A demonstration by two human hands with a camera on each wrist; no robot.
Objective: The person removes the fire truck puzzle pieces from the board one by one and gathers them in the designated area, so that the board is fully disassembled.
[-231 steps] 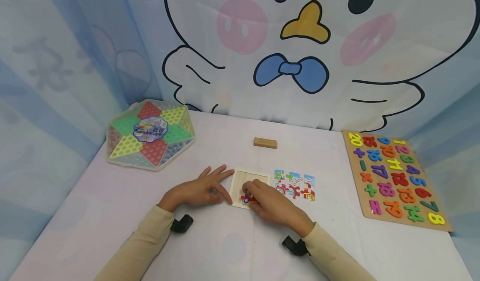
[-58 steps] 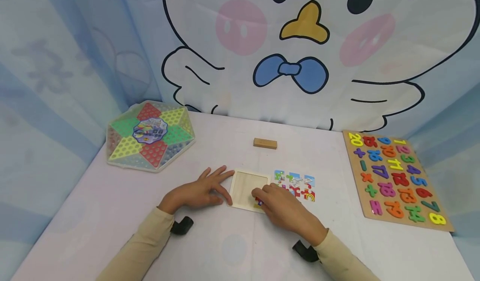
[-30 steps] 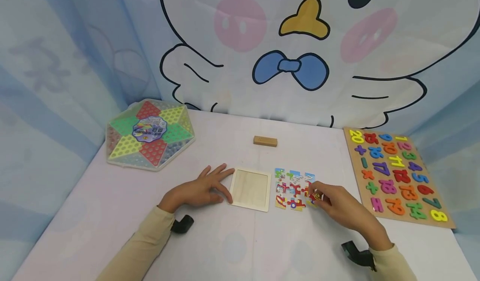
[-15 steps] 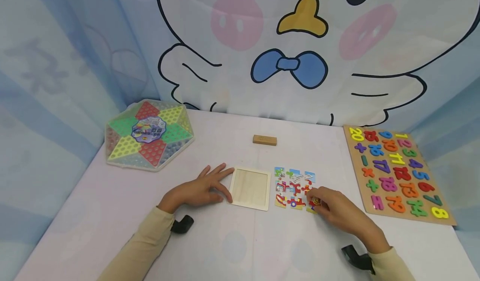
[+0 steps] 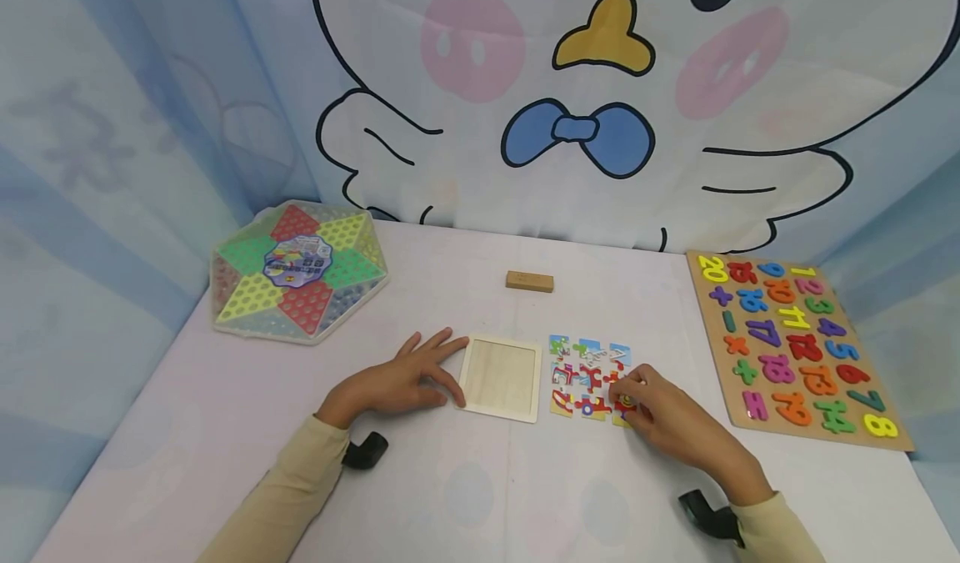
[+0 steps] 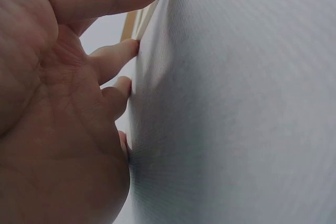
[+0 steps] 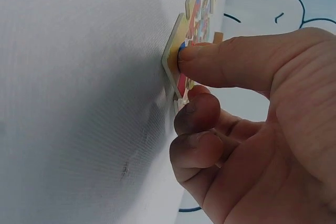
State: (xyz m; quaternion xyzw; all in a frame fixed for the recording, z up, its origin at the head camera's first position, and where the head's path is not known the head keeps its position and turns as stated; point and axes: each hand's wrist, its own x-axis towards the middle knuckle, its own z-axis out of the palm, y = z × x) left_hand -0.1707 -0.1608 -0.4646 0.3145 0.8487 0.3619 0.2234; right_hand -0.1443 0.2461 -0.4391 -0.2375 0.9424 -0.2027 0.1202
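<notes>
My left hand (image 5: 405,379) rests on the table with its fingers spread, the index fingertip and thumb at the left edge of a shallow wooden puzzle tray (image 5: 537,379). The tray's bare bottom shows. Just right of it, jigsaw pieces (image 5: 589,378) with a red vehicle picture lie in three rows, slightly apart. My right hand (image 5: 667,413) has its thumb and curled fingers on the bottom right jigsaw piece (image 5: 622,418). In the right wrist view the thumb (image 7: 210,66) lies on that piece's face, close over the white cloth; the index fingertip is partly hidden.
A small wooden block (image 5: 529,281) lies behind the tray. At the back left is a hexagonal Chinese checkers box (image 5: 247,296). A number board (image 5: 750,363) with colourful digits lies at the right. A cartoon-printed curtain (image 5: 480,188) stands behind the table.
Jigsaw pieces have gone from the tray to the rows at its right, carried by my right hand. Lately that hand has shifted only slightly over the last piece. My left hand has stayed put.
</notes>
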